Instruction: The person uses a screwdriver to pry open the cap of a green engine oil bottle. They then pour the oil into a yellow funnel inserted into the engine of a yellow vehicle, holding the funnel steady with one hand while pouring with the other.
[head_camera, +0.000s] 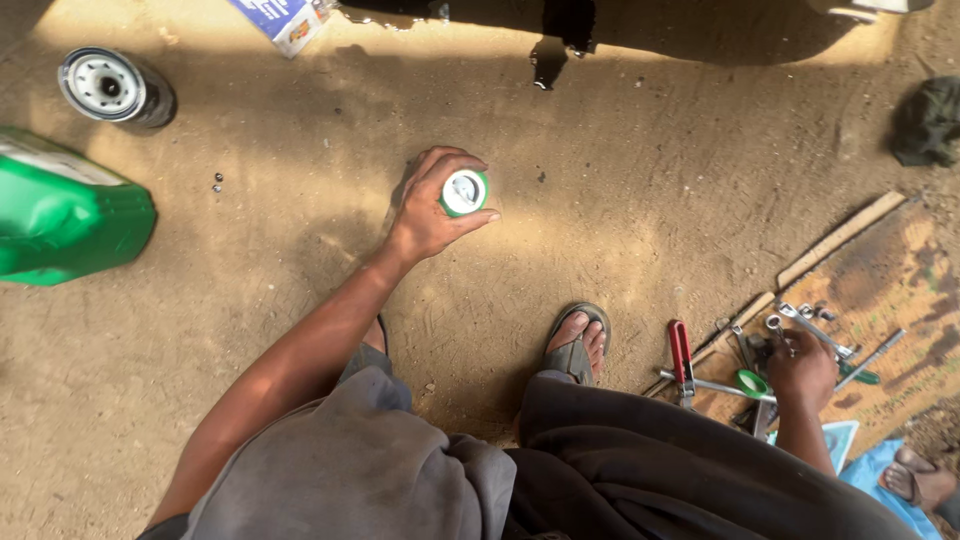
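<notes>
Far left, a green plastic jug (65, 215) lies on the dirt ground (640, 180), partly cut by the frame edge. Above it an oil filter (112, 88) lies on its side, its open end with holes facing the camera. A couple of tiny dark bits (217, 182) sit on the dirt right of the jug. Top centre-left, a corner of a blue and white box (285, 20). Centre: left hand (432, 208) reaches out over the ground, fingers curled around a small green can with a white top (464, 192), thumb on the near side, other fingers wrapped over the far side, firm grip; can is upright, held just above or on the dirt, cannot tell which. Below it, a foot in a sandal (578, 338) and grey trousers (420, 470). Right of that, red-handled pliers (681, 360) lie at the edge of a wooden board (890, 280). Right hand (800, 372) rests on the board among wrenches (815, 328), fingers bent down onto the tools; whether they actually hold one, cannot tell. A green cap (752, 383) lies just left of that hand. Top right, a dark rag (928, 122). Bottom right corner, another person's bare foot (918, 480) on blue cloth (880, 490).
</notes>
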